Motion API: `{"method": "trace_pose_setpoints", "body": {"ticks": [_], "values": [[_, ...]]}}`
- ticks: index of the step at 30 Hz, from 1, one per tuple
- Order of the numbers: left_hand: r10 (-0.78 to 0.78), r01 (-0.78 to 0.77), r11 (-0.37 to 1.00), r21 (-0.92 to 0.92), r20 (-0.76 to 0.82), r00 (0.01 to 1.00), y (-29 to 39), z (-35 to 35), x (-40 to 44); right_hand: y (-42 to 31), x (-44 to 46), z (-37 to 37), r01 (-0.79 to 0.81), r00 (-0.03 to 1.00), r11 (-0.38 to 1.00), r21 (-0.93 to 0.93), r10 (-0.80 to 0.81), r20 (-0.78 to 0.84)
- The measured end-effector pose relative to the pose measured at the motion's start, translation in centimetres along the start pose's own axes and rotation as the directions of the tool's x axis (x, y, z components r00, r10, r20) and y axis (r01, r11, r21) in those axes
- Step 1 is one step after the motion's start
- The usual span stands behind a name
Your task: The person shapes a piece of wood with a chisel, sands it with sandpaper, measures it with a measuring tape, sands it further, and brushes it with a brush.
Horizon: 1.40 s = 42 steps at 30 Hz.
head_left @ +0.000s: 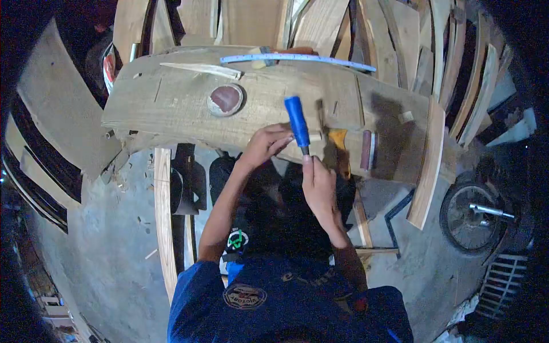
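Note:
A blue-handled tool (296,121) stands tilted over the near edge of the wooden workbench (177,111). Its dark neck is in my right hand (318,182), whose fingers are wrapped round it. My left hand (266,144) pinches a small pale piece of wood (311,138) beside the blue handle; part of the piece is hidden behind the tool. Just right of the hands, a yellow-orange handled object (338,138) lies at the bench edge, next to a reddish-brown cylinder (366,150).
A round container with a reddish top (225,99) sits on the bench. Behind it lie a wood sliver (206,69) and a long curved bluish strip (297,58). A curved board (428,166) crosses the right end. A wheel (472,218) stands at the right.

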<state>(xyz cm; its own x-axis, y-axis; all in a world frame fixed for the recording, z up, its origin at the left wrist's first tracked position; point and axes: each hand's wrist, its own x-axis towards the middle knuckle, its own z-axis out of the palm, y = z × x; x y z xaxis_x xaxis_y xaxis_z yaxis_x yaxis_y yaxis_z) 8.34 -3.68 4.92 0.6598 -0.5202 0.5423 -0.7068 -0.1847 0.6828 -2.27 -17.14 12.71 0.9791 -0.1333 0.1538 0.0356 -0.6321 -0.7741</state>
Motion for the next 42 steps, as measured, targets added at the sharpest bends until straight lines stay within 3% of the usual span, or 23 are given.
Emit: {"method": "trace_pose_setpoints", "body": {"ticks": [1, 3, 4, 8, 9, 11, 13, 15, 16, 17, 19, 22, 23, 26, 29, 31, 36, 42], "values": [[-0.033, 0.033, 0.999, -0.002, 0.006, 0.999, 0.1, 0.0, 0.0, 0.0, -0.3, 0.2, -0.007, 1.0, 1.0, -0.001, 0.007, 0.006], [-0.064, 0.064, 0.998, 0.005, 0.012, 0.998, 0.2, -0.3, 0.0, 0.2, -0.5, 1.0, 0.118, 0.984, 0.993, -0.007, -0.118, -0.131], [-0.089, 0.088, 0.996, 0.011, 0.035, 0.995, 0.3, -0.4, -0.1, 1.5, 0.0, 1.7, 0.021, 1.0, 0.999, -0.049, -0.022, -0.02], [-0.107, 0.106, 0.994, 0.025, 0.024, 0.994, 0.4, -0.4, 0.2, 1.9, 0.3, 0.7, 0.016, 0.998, 1.0, 0.015, -0.015, -0.058], [-0.118, 0.117, 0.993, 0.026, 0.023, 0.993, 0.5, -0.3, -0.2, 1.9, 0.3, 0.7, -0.074, 0.995, 0.995, 0.061, 0.078, -0.059], [-0.051, 0.053, 0.996, 0.067, -0.042, 0.998, 0.6, -0.3, 0.1, 4.0, 0.8, 1.0, -0.132, 0.991, 0.99, -0.058, 0.132, -0.005], [-0.061, 0.067, 0.994, 0.082, -0.072, 0.996, 1.0, -0.4, 0.5, 8.2, 0.6, 2.8, -0.01, 1.0, 0.989, -0.145, 0.008, -0.015], [-0.076, 0.064, 0.985, -0.162, -0.063, 0.995, 0.4, -0.7, 0.2, 8.9, 0.2, 4.0, 0.008, 0.997, 0.993, -0.119, -0.017, -0.073], [-0.35, 0.306, 0.865, -0.397, -0.043, 0.936, 0.8, -1.1, 0.1, 8.6, 0.1, 3.7, -0.029, 0.999, 0.996, -0.086, 0.026, -0.038], [-0.462, 0.396, 0.81, -0.432, -0.055, 0.885, -0.6, -1.1, -0.6, 8.2, 0.2, 3.4, -0.069, 0.998, 0.996, -0.051, 0.069, -0.003], [-0.435, 0.351, 0.856, -0.378, -0.163, 0.885, 0.1, -1.2, 0.1, 7.7, 0.1, 3.2, -0.099, 0.995, 0.994, -0.051, 0.1, 0.009], [-0.303, 0.282, 0.922, -0.267, -0.038, 0.952, 0.4, -0.7, 0.6, 8.8, 0.0, 3.8, -0.072, 0.997, 0.995, -0.071, 0.07, -0.023], [-0.303, 0.283, 0.922, -0.265, -0.037, 0.952, 0.5, -0.7, 0.6, 9.2, -0.1, 4.1, -0.018, 0.998, 0.997, -0.081, 0.013, -0.062], [-0.341, 0.324, 0.917, -0.235, -0.038, 0.939, 0.6, -0.8, 0.6, 9.1, -0.1, 4.0, -0.106, 0.994, 0.987, -0.119, 0.108, 0.01], [-0.31, 0.297, 0.922, -0.247, -0.015, 0.951, 0.6, -0.9, 0.6, 7.9, 0.0, 3.5, -0.069, 0.997, 0.994, -0.081, 0.067, -0.022], [-0.378, 0.385, 0.904, -0.185, 0.073, 0.923, 1.0, -1.1, 0.7, 8.2, 0.0, 3.6, -0.065, 0.998, 0.995, -0.077, 0.063, -0.03], [-0.318, 0.324, 0.929, -0.178, 0.061, 0.946, 0.9, -1.0, 0.6, 8.1, -0.1, 3.6, -0.107, 0.994, 0.994, -0.04, 0.106, -0.019], [-0.35, 0.36, 0.914, -0.187, 0.085, 0.933, 0.8, -0.8, 0.6, 8.5, 0.1, 3.7, -0.026, 0.998, 0.996, -0.085, 0.021, -0.053]]}}
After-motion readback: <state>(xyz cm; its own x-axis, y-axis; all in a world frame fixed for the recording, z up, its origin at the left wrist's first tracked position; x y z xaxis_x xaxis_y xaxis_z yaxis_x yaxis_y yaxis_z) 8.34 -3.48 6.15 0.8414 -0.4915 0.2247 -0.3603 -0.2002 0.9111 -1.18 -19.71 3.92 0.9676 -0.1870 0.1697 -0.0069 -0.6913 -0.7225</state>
